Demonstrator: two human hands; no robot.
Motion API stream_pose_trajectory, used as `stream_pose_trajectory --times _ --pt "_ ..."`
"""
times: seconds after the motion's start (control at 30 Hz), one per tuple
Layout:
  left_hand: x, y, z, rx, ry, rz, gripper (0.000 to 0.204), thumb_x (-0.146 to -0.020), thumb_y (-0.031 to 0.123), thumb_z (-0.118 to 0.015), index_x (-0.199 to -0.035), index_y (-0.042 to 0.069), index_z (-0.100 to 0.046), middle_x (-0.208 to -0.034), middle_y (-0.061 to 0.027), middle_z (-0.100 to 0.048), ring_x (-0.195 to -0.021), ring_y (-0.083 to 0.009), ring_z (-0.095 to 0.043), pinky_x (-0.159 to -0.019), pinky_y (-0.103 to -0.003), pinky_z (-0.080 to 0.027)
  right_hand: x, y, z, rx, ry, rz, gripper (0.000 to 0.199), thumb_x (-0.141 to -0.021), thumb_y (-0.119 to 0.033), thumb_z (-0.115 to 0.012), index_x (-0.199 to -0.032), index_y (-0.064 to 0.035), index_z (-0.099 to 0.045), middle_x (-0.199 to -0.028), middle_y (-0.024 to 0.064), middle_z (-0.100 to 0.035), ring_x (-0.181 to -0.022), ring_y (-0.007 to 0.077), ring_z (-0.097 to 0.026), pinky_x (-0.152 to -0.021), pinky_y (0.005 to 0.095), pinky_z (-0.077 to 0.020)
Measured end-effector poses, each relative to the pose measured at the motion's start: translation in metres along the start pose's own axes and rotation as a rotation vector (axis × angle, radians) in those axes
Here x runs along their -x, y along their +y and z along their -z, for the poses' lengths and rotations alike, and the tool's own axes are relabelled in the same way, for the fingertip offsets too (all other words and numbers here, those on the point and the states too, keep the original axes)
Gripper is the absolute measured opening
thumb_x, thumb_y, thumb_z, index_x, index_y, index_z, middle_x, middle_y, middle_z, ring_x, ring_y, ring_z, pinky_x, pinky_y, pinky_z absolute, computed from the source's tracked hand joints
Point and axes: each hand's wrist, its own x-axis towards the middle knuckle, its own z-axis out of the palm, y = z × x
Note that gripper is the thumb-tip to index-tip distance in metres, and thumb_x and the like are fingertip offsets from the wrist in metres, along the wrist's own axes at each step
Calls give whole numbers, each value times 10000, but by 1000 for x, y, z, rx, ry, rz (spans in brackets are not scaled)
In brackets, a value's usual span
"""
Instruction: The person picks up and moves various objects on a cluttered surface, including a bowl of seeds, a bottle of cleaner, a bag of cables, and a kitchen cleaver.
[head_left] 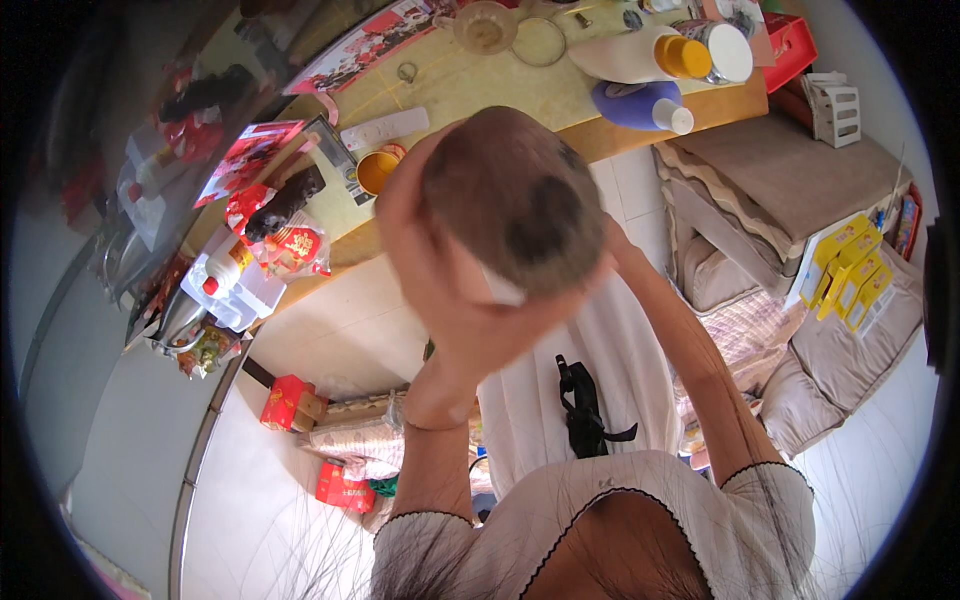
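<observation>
My left hand [450, 290] is closed round a rounded brown thing with dark patches [510, 200], held up close in front of me. Motion smears both, so its kind does not show. A small whitish edge shows below it by my palm. My right forearm [690, 340] reaches up to the far side of the brown thing. That thing hides my right hand, so its fingers do not show. Below my hands, a black strapped item [585, 410] lies against my pale clothing.
Beyond stands a yellowish table [430, 85] with an orange-lined cup [376, 172], a white remote [385, 130], a yellow-capped bottle [625, 55] and a purple bottle [635, 105]. Red packets [300, 245] crowd its left end. A cushioned sofa [840, 350] with yellow boxes [848, 270] is at right.
</observation>
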Motion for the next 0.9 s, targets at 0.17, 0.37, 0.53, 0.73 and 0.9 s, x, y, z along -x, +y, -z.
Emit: stream_pose_trajectory --times 0.17,0.37,0.53,0.73,0.9 --pt "22 -114 -22 -246 -88 551 676 -565 234 -680 -1096 39 -309 -1057 -137 -394 -953 -265 -379 -830 -381 -272 3 13 -13 -5 7 -35 119 -702 -83 -417 -799 -61 -482 -775 154 -535 -720 310 -506 -636 392 -402" --pt "45 -184 -35 -638 -323 562 662 -559 245 -683 -1082 44 -332 -998 -143 -437 -956 -294 -370 -839 -407 -240 10 13 -12 -22 -2 -113 132 -695 -85 -408 -793 -48 -488 -754 152 -536 -727 310 -515 -646 387 -406" --pt "22 -147 -52 -520 -401 444 681 -540 243 -706 -1084 35 -351 -1024 -132 -433 -965 -249 -380 -832 -383 -283 24 -5 11 -618 67 43 213 -707 -88 -499 -915 -51 -473 -935 120 -499 -911 258 -471 -697 339 -405" --pt "34 -39 -69 -338 -791 236 663 -556 202 -689 -1102 50 -345 -1069 -112 -391 -992 -267 -348 -849 -361 -264 61 -72 119 -1435 122 220 711 -648 -95 -630 -1218 -130 -207 -1176 34 -305 -1083 183 -310 -844 342 -336" --pt "25 -23 -95 -433 -850 56 687 -571 166 -674 -1137 52 -302 -1100 -103 -364 -1020 -242 -325 -862 -369 -256 71 -66 167 -1158 54 199 721 -617 -102 -661 -1208 -115 -248 -1205 50 -279 -1102 176 -285 -882 324 -300"
